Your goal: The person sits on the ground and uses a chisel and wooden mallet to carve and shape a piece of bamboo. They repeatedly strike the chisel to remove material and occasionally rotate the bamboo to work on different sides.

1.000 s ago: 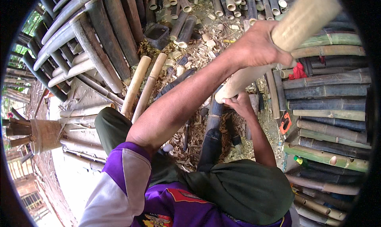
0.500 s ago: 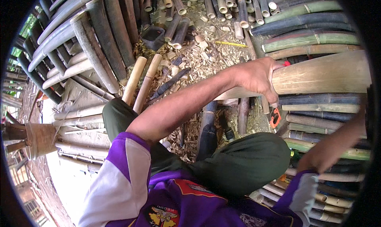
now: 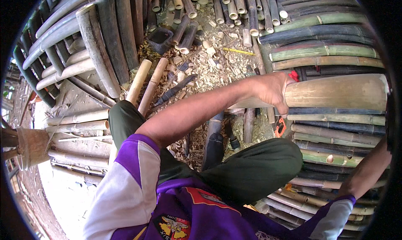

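Fingers of the left hand are wrapping round a thick pale bamboo tube, holding it firmly. This tube is lying sideways across the right half of the frame, its left part passing beneath the hand and its right end nearing the frame's edge. At lower right, the right forearm is reaching toward that edge; the right hand is staying out of sight, so I cannot tell how its fingers are set. Below the tube, an orange handle is resting near the stacked bamboo poles. Wood shavings are covering the ground at upper centre, where a yellow strip is lying. A dark square container is standing at upper left of centre.
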`<act>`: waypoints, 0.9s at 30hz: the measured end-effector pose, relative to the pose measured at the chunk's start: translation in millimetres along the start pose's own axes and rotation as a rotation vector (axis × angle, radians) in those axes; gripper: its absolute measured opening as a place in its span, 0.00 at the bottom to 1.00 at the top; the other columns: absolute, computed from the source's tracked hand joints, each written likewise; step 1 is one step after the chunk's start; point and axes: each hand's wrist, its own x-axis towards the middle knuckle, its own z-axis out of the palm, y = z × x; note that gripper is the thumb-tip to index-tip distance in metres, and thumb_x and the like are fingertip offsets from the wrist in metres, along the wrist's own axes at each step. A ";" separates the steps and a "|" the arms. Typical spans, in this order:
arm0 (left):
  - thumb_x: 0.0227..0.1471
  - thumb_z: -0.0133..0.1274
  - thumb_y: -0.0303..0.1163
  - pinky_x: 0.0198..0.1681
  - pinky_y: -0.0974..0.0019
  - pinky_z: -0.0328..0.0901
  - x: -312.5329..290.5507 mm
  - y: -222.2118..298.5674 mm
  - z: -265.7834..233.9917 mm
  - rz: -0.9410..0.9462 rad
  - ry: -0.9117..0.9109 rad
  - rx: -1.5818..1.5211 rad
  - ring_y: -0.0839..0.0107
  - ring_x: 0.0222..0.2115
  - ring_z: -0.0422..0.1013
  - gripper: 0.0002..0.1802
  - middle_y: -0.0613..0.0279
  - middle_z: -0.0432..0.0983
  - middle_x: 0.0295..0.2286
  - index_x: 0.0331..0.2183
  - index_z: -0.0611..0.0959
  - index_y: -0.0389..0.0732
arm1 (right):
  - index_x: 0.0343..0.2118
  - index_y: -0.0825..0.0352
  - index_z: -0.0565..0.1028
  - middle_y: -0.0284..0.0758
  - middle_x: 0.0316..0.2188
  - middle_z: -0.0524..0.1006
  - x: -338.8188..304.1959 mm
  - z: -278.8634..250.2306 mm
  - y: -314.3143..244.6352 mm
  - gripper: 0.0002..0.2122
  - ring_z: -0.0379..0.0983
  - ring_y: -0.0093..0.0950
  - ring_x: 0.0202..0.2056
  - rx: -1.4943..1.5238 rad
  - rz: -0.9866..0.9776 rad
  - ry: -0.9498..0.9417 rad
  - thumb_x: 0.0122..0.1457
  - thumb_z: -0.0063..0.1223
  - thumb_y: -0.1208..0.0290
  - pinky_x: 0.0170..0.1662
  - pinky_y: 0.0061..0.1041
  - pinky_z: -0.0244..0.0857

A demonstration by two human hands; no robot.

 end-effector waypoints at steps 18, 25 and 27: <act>0.43 0.72 0.47 0.63 0.53 0.62 79.7 -45.1 -5.8 -0.190 0.498 -0.458 0.50 0.58 0.66 0.55 0.39 0.66 0.56 0.61 0.61 0.25 | 0.59 0.69 0.66 0.41 0.49 0.74 -181.7 315.4 -157.4 0.32 0.70 0.32 0.52 0.775 0.255 -0.414 0.54 0.68 0.68 0.57 0.33 0.63; 0.52 0.63 0.40 0.60 0.56 0.64 -40.4 -181.2 62.2 -0.622 0.208 0.064 0.53 0.54 0.71 0.32 0.42 0.76 0.51 0.55 0.77 0.32 | 0.56 0.68 0.68 0.46 0.46 0.77 -263.7 400.5 26.8 0.30 0.75 0.45 0.48 0.303 0.288 -0.525 0.50 0.69 0.69 0.52 0.40 0.67; 0.51 0.63 0.37 0.50 0.57 0.70 -92.0 -206.7 91.2 -0.655 0.293 -0.052 0.59 0.42 0.78 0.21 0.49 0.83 0.38 0.44 0.84 0.33 | 0.57 0.68 0.67 0.52 0.52 0.74 -252.2 401.4 -24.8 0.29 0.71 0.51 0.54 0.008 0.164 -0.512 0.54 0.65 0.64 0.54 0.45 0.65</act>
